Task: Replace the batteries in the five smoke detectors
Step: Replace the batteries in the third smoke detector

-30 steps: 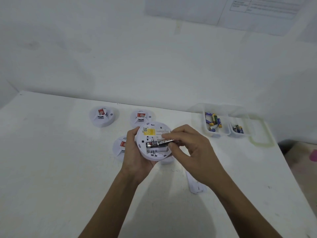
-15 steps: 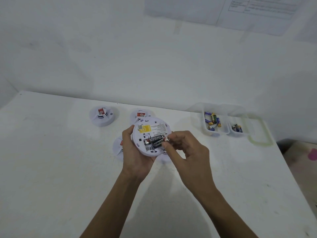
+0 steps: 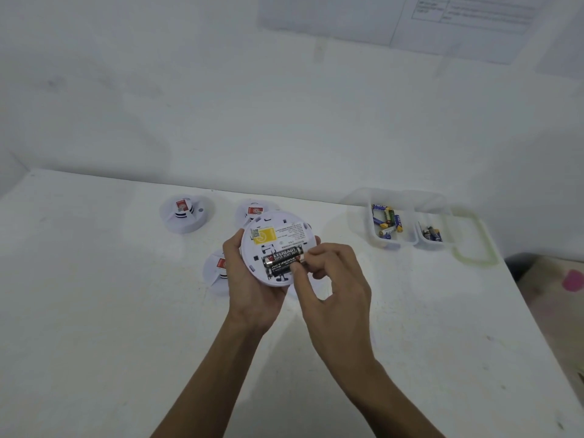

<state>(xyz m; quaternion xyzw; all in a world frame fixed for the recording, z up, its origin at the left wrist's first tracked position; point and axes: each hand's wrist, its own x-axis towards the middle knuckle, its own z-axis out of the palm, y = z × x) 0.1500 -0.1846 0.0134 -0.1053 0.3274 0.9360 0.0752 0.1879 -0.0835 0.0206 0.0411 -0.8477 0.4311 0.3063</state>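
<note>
Left hand holds one smoke detector off the table, back side up, fingers wrapped round its left rim and underside. It sits over the middle of the table, nearer the back edge than the front. The battery bay is open with two black batteries in it, upper battery and lower battery, touching side by side. Their long axis runs left to right, right end tipped slightly toward the back edge. Right hand comes in from the right, so the batteries point straight at its fingers, which are narrow and pinch the right end of the upper battery, thumb tip over the lower one's end. Judgement: the upper battery looks nearly seated, and the next push probably goes along that axis to the left and down into the bay. I cannot tell whether the contacts are fully engaged. Three other detectors lie on the table behind and left of the held one, two partly hidden. A clear tub of spare batteries sits near the back right corner, well apart from both hands, closer to the right hand.
</note>
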